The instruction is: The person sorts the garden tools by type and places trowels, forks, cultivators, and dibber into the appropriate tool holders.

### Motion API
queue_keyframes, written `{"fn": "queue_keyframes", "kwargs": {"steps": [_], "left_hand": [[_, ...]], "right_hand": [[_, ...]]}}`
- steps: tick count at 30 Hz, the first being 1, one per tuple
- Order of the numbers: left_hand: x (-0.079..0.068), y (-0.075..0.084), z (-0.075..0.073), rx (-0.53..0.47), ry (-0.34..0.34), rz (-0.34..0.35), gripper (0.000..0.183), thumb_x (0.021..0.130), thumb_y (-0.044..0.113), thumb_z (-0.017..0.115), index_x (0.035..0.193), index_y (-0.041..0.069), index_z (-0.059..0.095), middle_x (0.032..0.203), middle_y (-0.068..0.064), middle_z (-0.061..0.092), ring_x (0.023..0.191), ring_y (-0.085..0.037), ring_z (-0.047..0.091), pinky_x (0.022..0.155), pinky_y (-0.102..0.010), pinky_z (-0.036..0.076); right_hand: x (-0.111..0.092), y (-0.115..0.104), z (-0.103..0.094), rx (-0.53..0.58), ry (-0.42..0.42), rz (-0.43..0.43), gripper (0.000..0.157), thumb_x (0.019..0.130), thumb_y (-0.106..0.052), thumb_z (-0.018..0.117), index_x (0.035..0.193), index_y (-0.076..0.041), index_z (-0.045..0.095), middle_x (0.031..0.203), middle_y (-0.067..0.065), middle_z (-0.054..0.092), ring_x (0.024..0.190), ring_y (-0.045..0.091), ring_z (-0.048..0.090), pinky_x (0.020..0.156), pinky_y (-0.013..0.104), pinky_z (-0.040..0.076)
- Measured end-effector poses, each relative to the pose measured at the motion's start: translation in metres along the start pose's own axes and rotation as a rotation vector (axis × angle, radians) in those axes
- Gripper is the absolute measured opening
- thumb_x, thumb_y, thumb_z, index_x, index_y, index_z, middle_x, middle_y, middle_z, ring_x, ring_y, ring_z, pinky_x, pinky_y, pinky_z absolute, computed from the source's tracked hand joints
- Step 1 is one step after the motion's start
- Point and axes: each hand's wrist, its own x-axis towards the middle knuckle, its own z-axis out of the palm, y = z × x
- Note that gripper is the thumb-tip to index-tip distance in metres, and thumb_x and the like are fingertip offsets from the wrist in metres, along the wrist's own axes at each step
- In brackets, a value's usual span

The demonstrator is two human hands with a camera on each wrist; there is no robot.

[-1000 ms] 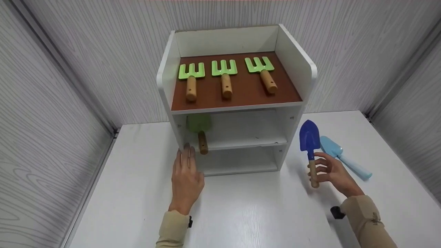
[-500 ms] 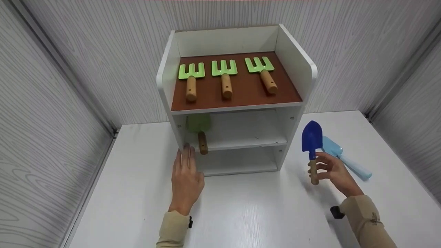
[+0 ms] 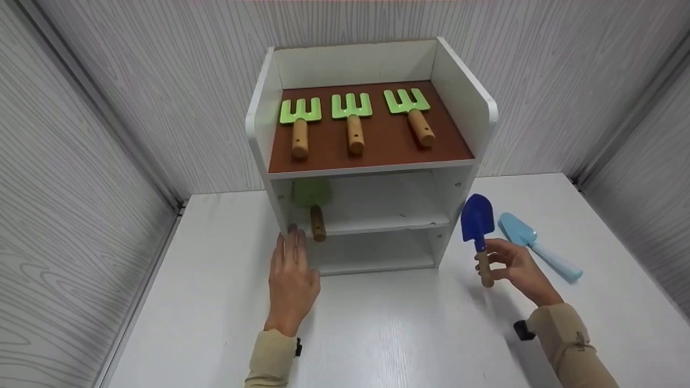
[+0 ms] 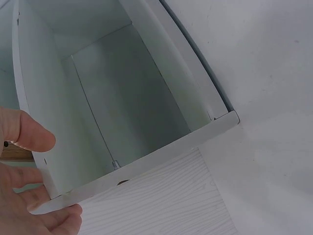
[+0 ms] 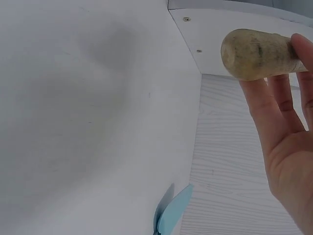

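Observation:
My right hand (image 3: 520, 269) pinches the wooden handle of a dark blue hand trowel (image 3: 478, 218), blade up, off the right side of a small white shelf unit (image 3: 372, 171). In the right wrist view the handle's rounded end (image 5: 247, 55) lies between thumb and fingers. My left hand (image 3: 292, 291) rests with fingers stretched against the front edge of the unit's left side, thumb apart in the left wrist view. Beside those fingertips, a green trowel (image 3: 318, 221) with a wooden handle lies on the middle shelf, its handle jutting over the edge.
Three green hand forks (image 3: 352, 121) with wooden handles lie on the unit's brown top. A light blue trowel (image 3: 542, 249) lies on the white table (image 3: 377, 334), right of the unit. Grey wood-grain panels (image 3: 97, 161) stand around the table on the visible sides.
The right hand has drifted slightly left with the blue trowel, bringing its blade nearer the unit's right side, after a small shift right earlier. The left hand has stayed in place.

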Motion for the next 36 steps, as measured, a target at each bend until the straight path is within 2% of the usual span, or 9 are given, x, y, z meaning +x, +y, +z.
{"fn": "queue_keyframes", "kwargs": {"steps": [10, 16, 21, 26, 32, 36], "left_hand": [[0.0, 0.001, -0.001, 0.018, -0.005, 0.003, 0.065, 0.083, -0.003, 0.068, 0.142, -0.017, 0.043, 0.148, -0.032, 0.042, 0.133, -0.054, 0.042, 0.108, -0.059, 0.039], [-0.001, 0.001, 0.0, 0.017, 0.002, 0.004, 0.066, 0.082, -0.004, 0.068, 0.141, -0.017, 0.043, 0.148, -0.032, 0.042, 0.133, -0.054, 0.042, 0.107, -0.059, 0.04], [0.0, 0.0, 0.001, 0.008, 0.012, 0.007, 0.066, 0.081, -0.005, 0.067, 0.141, -0.017, 0.043, 0.148, -0.032, 0.043, 0.132, -0.054, 0.043, 0.107, -0.059, 0.04], [0.001, 0.0, 0.001, 0.007, 0.022, 0.015, 0.066, 0.08, -0.006, 0.068, 0.141, -0.017, 0.044, 0.147, -0.032, 0.043, 0.131, -0.054, 0.043, 0.107, -0.059, 0.04], [0.0, 0.0, 0.002, 0.009, 0.011, 0.013, 0.067, 0.08, -0.006, 0.067, 0.142, -0.017, 0.042, 0.148, -0.032, 0.042, 0.132, -0.054, 0.043, 0.107, -0.059, 0.04], [0.0, -0.001, 0.003, 0.008, 0.021, 0.01, 0.068, 0.08, -0.007, 0.067, 0.142, -0.017, 0.043, 0.148, -0.032, 0.042, 0.131, -0.054, 0.043, 0.107, -0.059, 0.04]], "right_hand": [[0.002, -0.009, 0.008, -0.07, -0.025, 0.019, 0.061, 0.076, 0.02, 0.063, 0.135, 0.003, 0.059, 0.11, 0.006, 0.07, 0.096, 0.029, 0.069, 0.076, 0.04, 0.06], [0.005, -0.015, 0.012, -0.078, -0.048, 0.031, 0.063, 0.076, 0.019, 0.064, 0.137, 0.002, 0.058, 0.113, 0.009, 0.069, 0.098, 0.033, 0.069, 0.078, 0.041, 0.06], [0.009, -0.02, 0.017, -0.075, -0.079, 0.001, 0.063, 0.076, 0.02, 0.064, 0.137, 0.005, 0.057, 0.112, 0.01, 0.069, 0.096, 0.028, 0.069, 0.076, 0.04, 0.061], [0.013, -0.028, 0.023, -0.096, -0.119, -0.016, 0.065, 0.076, 0.02, 0.064, 0.138, 0.008, 0.054, 0.112, 0.015, 0.068, 0.092, 0.023, 0.069, 0.073, 0.039, 0.061], [0.016, -0.035, 0.029, -0.124, -0.148, -0.06, 0.068, 0.076, 0.021, 0.064, 0.142, 0.008, 0.051, 0.115, 0.024, 0.065, 0.093, 0.033, 0.069, 0.075, 0.038, 0.06], [0.02, -0.039, 0.035, -0.106, -0.144, -0.071, 0.073, 0.077, 0.02, 0.066, 0.146, 0.008, 0.046, 0.114, 0.026, 0.064, 0.093, 0.03, 0.069, 0.078, 0.037, 0.059]]}}
